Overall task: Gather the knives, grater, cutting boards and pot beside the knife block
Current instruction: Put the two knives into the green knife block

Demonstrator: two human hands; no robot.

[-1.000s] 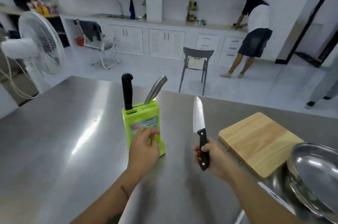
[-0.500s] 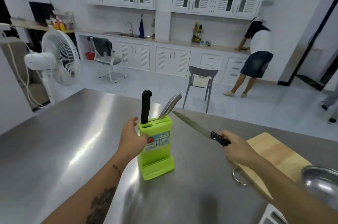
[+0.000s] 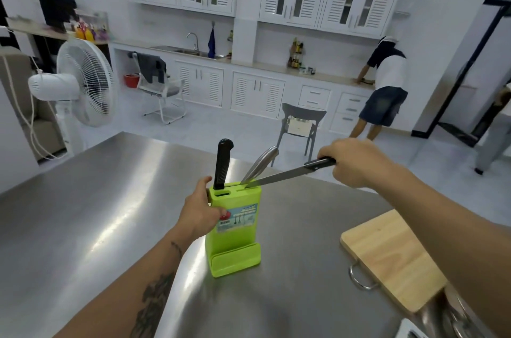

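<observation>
On the steel table (image 3: 83, 227), about the middle of it, stands a bright green knife block (image 3: 235, 230), upright, with a printed label on its near face. The person's left hand (image 3: 200, 212) grips the block's left side near the top: the thumb lies across the label face and the fingers wrap round toward the far side, where I cannot see how they lie. Two handles stick up out of the block: a black-handled knife (image 3: 223, 163) standing nearly straight in the left rear slot, and a steel-handled knife (image 3: 261, 163) leaning to the right.

The right hand (image 3: 351, 162) is up above the table to the right of the block, fingers curled tight around the black handle of a third knife (image 3: 287, 173). Its blade slants down and to the left, and the tip is right at the block's top by the right-hand slots; whether it has entered a slot I cannot tell from here.

Off to the right, well apart from the block, a wooden cutting board (image 3: 387, 257) lies flat with a metal ring at its near-left edge. At the bottom right corner there is some shiny metalware (image 3: 453, 318), cut off by the edge of the view and too blurred to name.

Across the room another person (image 3: 387, 89) leans at the counter, and a white fan (image 3: 83, 83) stands to the left.
</observation>
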